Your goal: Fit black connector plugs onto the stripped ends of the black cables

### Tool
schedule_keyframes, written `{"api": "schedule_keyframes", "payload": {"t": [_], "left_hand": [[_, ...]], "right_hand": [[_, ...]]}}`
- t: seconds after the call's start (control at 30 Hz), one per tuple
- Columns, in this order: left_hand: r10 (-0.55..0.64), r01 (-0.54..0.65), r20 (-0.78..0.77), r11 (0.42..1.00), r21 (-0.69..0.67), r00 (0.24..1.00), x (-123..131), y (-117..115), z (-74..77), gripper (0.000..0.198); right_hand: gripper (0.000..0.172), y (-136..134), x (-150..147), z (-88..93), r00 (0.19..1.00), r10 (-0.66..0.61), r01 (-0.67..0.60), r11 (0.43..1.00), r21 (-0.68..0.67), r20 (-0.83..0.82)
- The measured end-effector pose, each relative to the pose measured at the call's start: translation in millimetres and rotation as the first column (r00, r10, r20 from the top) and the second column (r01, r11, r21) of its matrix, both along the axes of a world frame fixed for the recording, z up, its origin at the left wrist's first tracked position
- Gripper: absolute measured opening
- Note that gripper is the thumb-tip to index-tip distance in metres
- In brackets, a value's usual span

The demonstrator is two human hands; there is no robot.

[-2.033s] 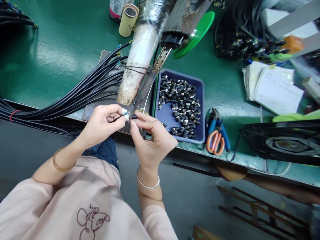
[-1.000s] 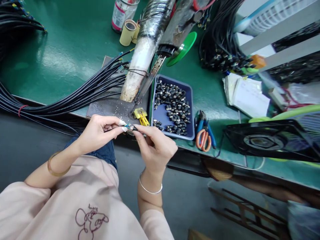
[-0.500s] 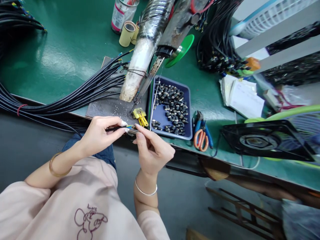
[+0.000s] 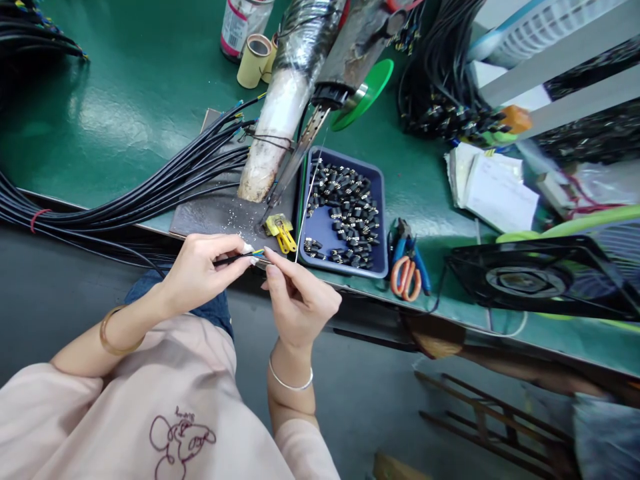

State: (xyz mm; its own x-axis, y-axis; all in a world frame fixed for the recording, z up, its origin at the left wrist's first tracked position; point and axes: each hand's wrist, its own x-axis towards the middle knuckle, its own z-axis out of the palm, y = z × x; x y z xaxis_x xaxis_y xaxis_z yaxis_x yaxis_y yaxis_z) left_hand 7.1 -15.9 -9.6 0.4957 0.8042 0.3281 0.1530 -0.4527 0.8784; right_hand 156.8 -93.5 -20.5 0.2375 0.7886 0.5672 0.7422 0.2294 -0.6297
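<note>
My left hand [image 4: 197, 270] is closed in a pinch on the end of a black cable [image 4: 225, 260]. Its thumb and forefinger have white coverings at the tips. Blue and yellow wires [image 4: 259, 253] stick out of the cable towards my right hand [image 4: 303, 300]. The right thumb and forefinger are pinched together at the wire ends; what lies between them is too small to make out. Just beyond the fingers sits a yellow clip-like piece [image 4: 281, 232] on a dark board [image 4: 205, 217]. Above it a soldering iron [image 4: 300, 157] points down beside a whitish duct [image 4: 273, 137].
Right of the board stands a blue tray [image 4: 386, 233] of small black connectors [image 4: 345, 200]. Pliers [image 4: 407, 260], a black fan [image 4: 530, 280] and papers [image 4: 500, 190] lie further right. A bundle of black cables [image 4: 125, 207] crosses the table edge at left. Behind the iron is a green spool [image 4: 375, 93].
My right hand has shifted slightly left, closer to the left fingertips. The left hand keeps its pinch on the cable. The view has moved a little.
</note>
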Motion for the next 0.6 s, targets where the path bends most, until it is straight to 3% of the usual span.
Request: {"api": "schedule_keyframes", "payload": {"t": [0.33,0.47,0.6], "left_hand": [[-0.135,0.131,-0.039,0.987,-0.090,0.990,-2.6,2.8,2.3,0.012],[-0.085,0.081,-0.059,0.994,-0.069,0.995,-1.4,1.8,1.8,0.016],[-0.056,0.051,-0.045,0.993,-0.105,0.997,-1.1,1.2,2.1,0.016]], "right_hand": [[0.021,2.3,10.8,6.1,0.993,0.110,-0.116,0.980,-0.163,-0.046],[0.021,-1.7,10.5,3.3,1.000,0.011,-0.010,0.998,-0.055,0.011],[0.016,-0.8,5.5,1.0,0.989,0.051,-0.059,0.997,0.050,0.140]]}}
